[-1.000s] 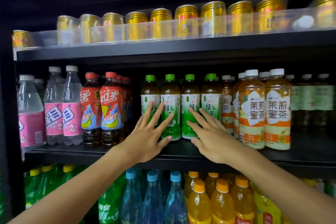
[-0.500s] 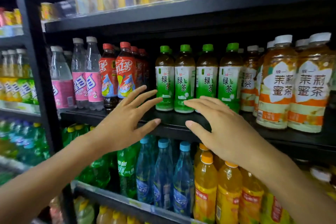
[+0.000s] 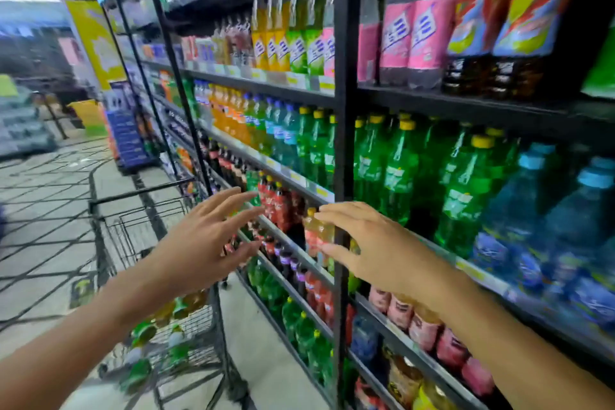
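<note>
Both my hands hang in the air in front of a black drinks shelf [image 3: 342, 150], holding nothing. My left hand [image 3: 203, 243] has its fingers spread and straight, over the near end of a wire shopping cart [image 3: 133, 230]. My right hand [image 3: 376, 246] is open too, fingers pointing left, in front of the shelf's black upright post. Green soda bottles [image 3: 396, 173] with yellow caps stand on the shelf just above my right hand. Several green-capped bottles [image 3: 166, 326] lie in the cart below my left forearm.
Pink-labelled bottles [image 3: 416, 33] and red-labelled bottles [image 3: 519, 10] fill the upper right shelf. Blue water bottles [image 3: 549, 220] stand at the right. The shelving runs away to the left along a tiled aisle [image 3: 43, 210]. A yellow sign [image 3: 96, 43] and stacked goods stand at the far end.
The view has swung left and down, away from the green tea bottles toward the aisle and cart. Both hands have pulled back from the shelf and stay open, holding nothing.
</note>
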`<move>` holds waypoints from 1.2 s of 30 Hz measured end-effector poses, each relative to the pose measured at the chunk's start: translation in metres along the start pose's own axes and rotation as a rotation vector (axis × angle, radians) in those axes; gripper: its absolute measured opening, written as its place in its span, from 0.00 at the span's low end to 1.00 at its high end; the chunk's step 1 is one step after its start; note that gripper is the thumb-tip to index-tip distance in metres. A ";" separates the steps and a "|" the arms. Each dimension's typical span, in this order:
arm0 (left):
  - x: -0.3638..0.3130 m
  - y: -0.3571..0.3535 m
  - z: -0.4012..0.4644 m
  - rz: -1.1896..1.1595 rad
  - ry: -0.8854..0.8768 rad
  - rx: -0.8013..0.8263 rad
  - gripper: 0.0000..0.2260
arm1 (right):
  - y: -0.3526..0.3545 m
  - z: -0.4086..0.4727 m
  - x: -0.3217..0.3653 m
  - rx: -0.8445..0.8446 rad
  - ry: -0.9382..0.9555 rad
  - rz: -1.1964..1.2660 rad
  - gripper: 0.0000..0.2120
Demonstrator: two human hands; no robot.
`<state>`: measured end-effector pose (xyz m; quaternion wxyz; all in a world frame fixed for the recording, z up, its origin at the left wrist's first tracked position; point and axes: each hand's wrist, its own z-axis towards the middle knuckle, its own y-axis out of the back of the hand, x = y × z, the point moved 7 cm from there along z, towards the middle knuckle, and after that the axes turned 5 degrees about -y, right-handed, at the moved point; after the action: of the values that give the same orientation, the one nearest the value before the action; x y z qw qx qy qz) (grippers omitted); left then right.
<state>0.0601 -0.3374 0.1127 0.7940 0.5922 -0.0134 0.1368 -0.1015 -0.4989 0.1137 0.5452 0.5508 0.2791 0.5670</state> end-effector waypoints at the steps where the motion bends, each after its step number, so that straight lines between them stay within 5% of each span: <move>1: 0.022 -0.015 -0.024 -0.002 0.047 0.043 0.31 | -0.024 0.014 0.010 0.041 -0.002 0.018 0.25; 11: 0.227 -0.158 -0.300 -0.110 0.484 0.377 0.35 | -0.311 0.131 0.117 0.478 -0.043 0.085 0.27; 19: 0.268 -0.271 -0.432 -0.291 0.714 0.618 0.28 | -0.451 0.170 0.164 0.667 -0.086 0.076 0.25; 25: 0.286 -0.320 -0.432 -0.395 0.794 0.710 0.44 | -0.520 0.205 0.159 0.790 -0.144 0.060 0.24; 36: 0.392 -0.445 -0.357 -0.515 0.815 0.809 0.38 | -0.661 0.352 0.146 0.951 -0.199 0.184 0.25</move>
<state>0.4907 -0.0378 -0.3387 0.4560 0.7303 0.4861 0.1500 0.4602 -0.2988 -0.3621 0.2053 0.8124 0.4036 0.3673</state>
